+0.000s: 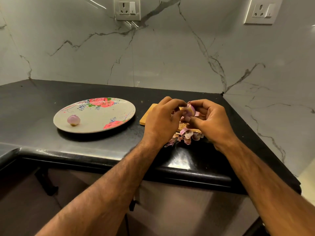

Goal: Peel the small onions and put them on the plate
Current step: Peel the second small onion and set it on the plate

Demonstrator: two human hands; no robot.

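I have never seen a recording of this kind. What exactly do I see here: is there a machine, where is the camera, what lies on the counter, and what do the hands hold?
There is no machine here: a person works with two bare hands. The single picture comes from a camera worn on the person's head, looking forward and down, so both forearms enter from below. The left hand and the right hand together hold a small onion between their fingertips, above a wooden cutting board. Below the hands lies a pile of onion skins at the board's near edge. To the left on the black counter stands a flowered plate with one peeled onion on it. Behind is a marble-patterned wall with two sockets.
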